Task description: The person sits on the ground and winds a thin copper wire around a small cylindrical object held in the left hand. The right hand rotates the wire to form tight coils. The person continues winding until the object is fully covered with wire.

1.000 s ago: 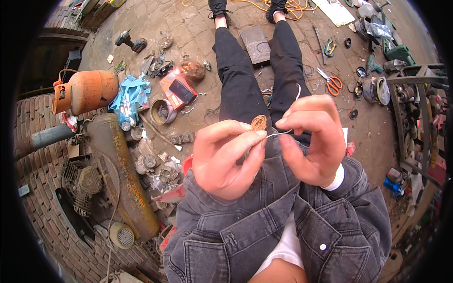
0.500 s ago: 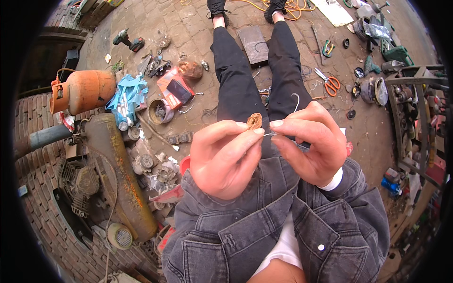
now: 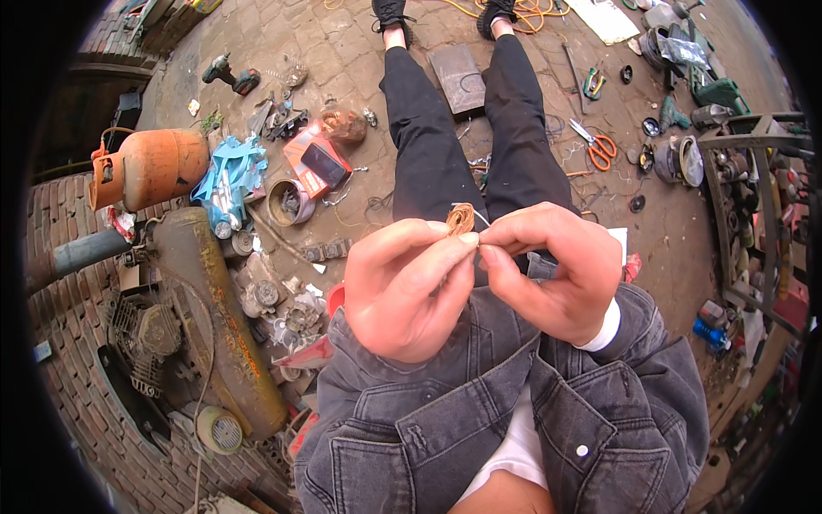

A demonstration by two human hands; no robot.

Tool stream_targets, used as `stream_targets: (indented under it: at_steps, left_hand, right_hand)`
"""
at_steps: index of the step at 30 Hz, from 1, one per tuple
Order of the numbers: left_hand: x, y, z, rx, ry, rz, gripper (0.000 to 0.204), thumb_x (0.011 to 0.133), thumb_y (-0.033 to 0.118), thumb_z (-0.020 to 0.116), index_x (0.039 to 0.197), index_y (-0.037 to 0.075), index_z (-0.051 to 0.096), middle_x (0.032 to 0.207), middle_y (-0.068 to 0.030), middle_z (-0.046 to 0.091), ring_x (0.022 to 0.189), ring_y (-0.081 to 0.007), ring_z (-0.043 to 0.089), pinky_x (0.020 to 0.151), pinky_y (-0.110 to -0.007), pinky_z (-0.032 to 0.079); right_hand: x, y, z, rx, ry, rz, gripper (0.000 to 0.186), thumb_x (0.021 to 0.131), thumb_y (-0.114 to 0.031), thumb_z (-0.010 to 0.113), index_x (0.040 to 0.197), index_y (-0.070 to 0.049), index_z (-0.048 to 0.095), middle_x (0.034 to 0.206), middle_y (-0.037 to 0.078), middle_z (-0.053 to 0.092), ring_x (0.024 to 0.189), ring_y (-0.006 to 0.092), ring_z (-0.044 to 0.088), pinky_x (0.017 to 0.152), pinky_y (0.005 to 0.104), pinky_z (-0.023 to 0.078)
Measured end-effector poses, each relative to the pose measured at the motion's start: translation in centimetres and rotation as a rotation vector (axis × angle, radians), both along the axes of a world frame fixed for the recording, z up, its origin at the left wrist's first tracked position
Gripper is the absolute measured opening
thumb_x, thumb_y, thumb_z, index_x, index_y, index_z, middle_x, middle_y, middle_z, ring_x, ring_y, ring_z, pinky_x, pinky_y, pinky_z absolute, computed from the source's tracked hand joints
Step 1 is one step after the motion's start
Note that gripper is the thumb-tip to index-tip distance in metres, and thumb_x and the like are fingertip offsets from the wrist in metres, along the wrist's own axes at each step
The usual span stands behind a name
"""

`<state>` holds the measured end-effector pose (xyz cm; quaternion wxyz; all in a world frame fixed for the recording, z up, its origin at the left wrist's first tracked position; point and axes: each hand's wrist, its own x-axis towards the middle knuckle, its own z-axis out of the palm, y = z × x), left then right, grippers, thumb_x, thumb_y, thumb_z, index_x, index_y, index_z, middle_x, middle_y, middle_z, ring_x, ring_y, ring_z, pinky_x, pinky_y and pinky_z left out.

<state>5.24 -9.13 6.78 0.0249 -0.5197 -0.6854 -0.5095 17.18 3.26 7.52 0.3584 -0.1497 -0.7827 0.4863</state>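
Between my left hand's [image 3: 404, 287] thumb and index finger I pinch a small coil of copper-coloured wire [image 3: 461, 218], its looped top showing above the fingertips. My right hand [image 3: 558, 267] is closed close beside it, thumb and index finger pressed together on a thin pale strand [image 3: 479, 219]. A short bit of the strand shows between the coil and my right fingertips; its rest is hidden by my right hand. Both hands are held over my lap, fingertips almost touching.
Left of me lie an orange gas cylinder [image 3: 167, 163], a long rusty tank [image 3: 224, 317], a phone on a red box [image 3: 326, 165] and a cordless drill [image 3: 231, 75]. To the right are orange-handled scissors [image 3: 600, 152], pliers [image 3: 592, 84] and a metal frame [image 3: 765, 210].
My right hand has moved left and closed its pinch right beside the coil. The curved pale strand that stood up above it has dropped mostly from sight. My left hand has stayed still.
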Motion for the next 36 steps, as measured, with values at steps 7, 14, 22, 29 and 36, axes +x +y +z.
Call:
stream_targets:
  at_steps: [7, 14, 22, 29, 36]
  left_hand:
    - [0.5, 0.4, -0.2, -0.013, 0.071, 0.046, 0.038, 0.075, -0.010, 0.080, 0.111, 0.001, 0.073, 0.111, -0.0110, 0.060, 0.089, -0.0211, 0.068, 0.075, -0.029, 0.057]
    - [0.8, 0.7, 0.0, -0.064, 0.107, 0.120, 0.034, 0.072, -0.010, 0.082, 0.104, 0.003, 0.076, 0.107, -0.0098, 0.061, 0.089, -0.0199, 0.067, 0.074, -0.029, 0.056]
    - [0.8, 0.8, -0.1, -0.058, 0.109, 0.148, 0.033, 0.072, -0.007, 0.084, 0.102, 0.004, 0.077, 0.105, -0.0085, 0.061, 0.088, -0.0199, 0.066, 0.073, -0.029, 0.055]
    - [0.8, 0.9, -0.2, -0.095, 0.110, 0.168, 0.032, 0.072, -0.007, 0.084, 0.101, 0.004, 0.077, 0.103, -0.0089, 0.062, 0.088, -0.0201, 0.066, 0.075, -0.029, 0.056]
    - [1.0, 0.7, -0.2, -0.100, 0.111, 0.213, 0.032, 0.068, -0.006, 0.085, 0.097, 0.007, 0.080, 0.100, -0.0080, 0.063, 0.091, -0.0198, 0.065, 0.078, -0.029, 0.055]
  right_hand:
    - [0.0, 0.2, 0.1, 0.077, -0.091, -0.035, 0.016, 0.079, 0.008, 0.074, 0.095, 0.005, 0.070, 0.086, 0.012, 0.074, 0.071, 0.0167, 0.073, 0.065, 0.0254, 0.058]
    - [-0.7, 0.0, -0.1, 0.009, -0.100, -0.068, 0.014, 0.079, 0.006, 0.074, 0.093, 0.004, 0.071, 0.081, 0.010, 0.073, 0.068, 0.0153, 0.071, 0.061, 0.0252, 0.055]
    - [-0.8, 0.2, -0.1, 0.007, -0.127, -0.057, 0.013, 0.079, 0.006, 0.074, 0.091, 0.003, 0.070, 0.079, 0.009, 0.071, 0.069, 0.0144, 0.071, 0.062, 0.0248, 0.056]
    - [-1.0, 0.3, -0.7, -0.058, -0.123, -0.033, 0.011, 0.080, 0.008, 0.072, 0.090, 0.004, 0.069, 0.080, 0.009, 0.071, 0.070, 0.0139, 0.071, 0.063, 0.0245, 0.056]
    - [-1.0, 0.2, -0.8, -0.144, -0.092, -0.027, 0.009, 0.081, 0.007, 0.072, 0.088, 0.004, 0.069, 0.080, 0.008, 0.071, 0.069, 0.0112, 0.069, 0.064, 0.0232, 0.055]
